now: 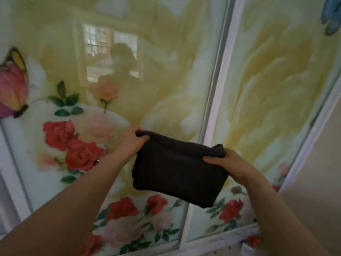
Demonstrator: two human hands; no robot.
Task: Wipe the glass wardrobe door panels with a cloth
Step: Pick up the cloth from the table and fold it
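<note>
Glass wardrobe door panels fill the frame, printed with yellow petals, red roses and butterflies; left panel (114, 74), right panel (273, 93), white frame post (215, 93) between them. Dark folded cloth (177, 169) hangs at lower centre, in front of the glass; whether it touches the glass, cannot tell. Left hand (129, 143) grip is closed, fingers curled round the cloth's upper left corner. Right hand (228, 163) grip is closed too, thumb on top, pinching the upper right corner. Cloth is stretched between both grips, its body drooping below them. Pink butterfly (13, 84) at left edge, blue butterfly (331, 15) at upper right. A person's dim reflection shows upper centre.
</note>
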